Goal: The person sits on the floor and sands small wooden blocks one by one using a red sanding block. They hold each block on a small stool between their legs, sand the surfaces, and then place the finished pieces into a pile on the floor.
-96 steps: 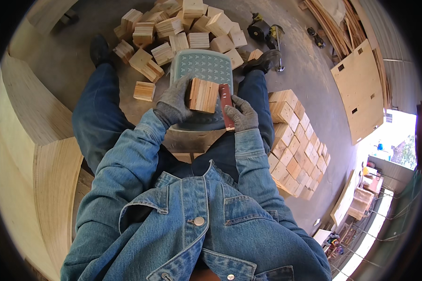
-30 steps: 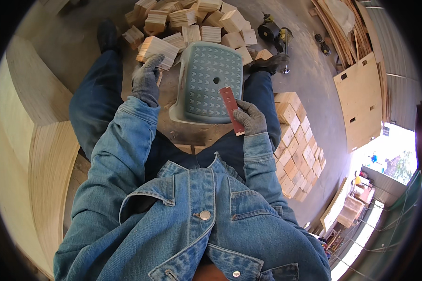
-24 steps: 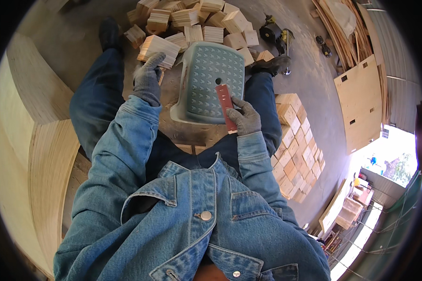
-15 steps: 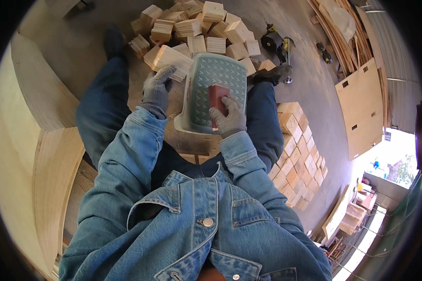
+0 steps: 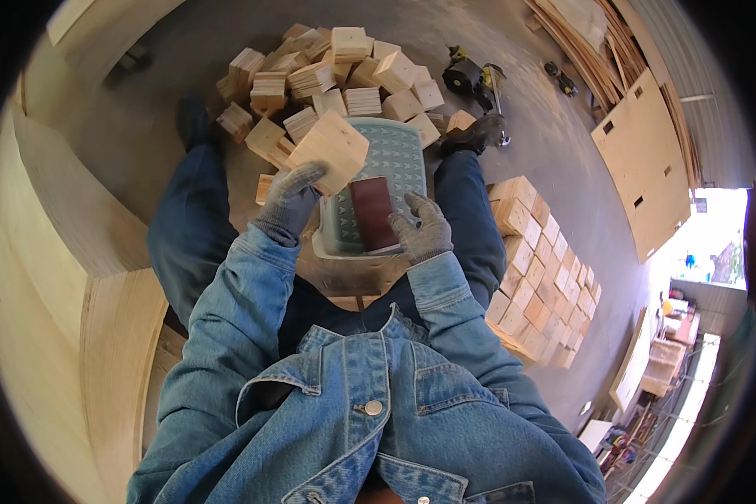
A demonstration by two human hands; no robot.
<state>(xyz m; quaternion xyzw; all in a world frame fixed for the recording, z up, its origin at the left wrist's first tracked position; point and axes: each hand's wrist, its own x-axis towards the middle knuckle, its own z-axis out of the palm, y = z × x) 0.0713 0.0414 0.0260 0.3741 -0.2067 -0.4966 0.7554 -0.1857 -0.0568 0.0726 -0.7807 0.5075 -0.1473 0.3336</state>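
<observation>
Left hand, grey-gloved, a little left of centre frame: closed on the near corner of a pale wooden block, thumb laid over the top, other fingers mostly hidden beneath. Right hand, same glove, just right of centre: fingers parted and loosely curled, nothing in its grasp; thumb close by the right edge of a dark red block, contact or gap impossible to tell. Wooden block sits above the centre of frame, tilted, broad smooth face up, overlapping the left side of the green stool. Red block lies on the near half of that stool, its long side running roughly up and down the picture. Handling, by judgement: wood stiff and solid, moderate in weight, manageable one-handed; not fragile, though corners could bruise if dropped and cut edges may splinter. Smooth faces perhaps a touch slippery if dusty; knit gloves should help. Best hold: two opposite side faces, thumb against fingers, near the middle; the present corner grip probably lets the far end droop. Red block looks light and firm, its skin possibly abrasive; take it by the long edges, palm over the back. Similar pieces: loose heap at upper centre, neat stack right of centre.
</observation>
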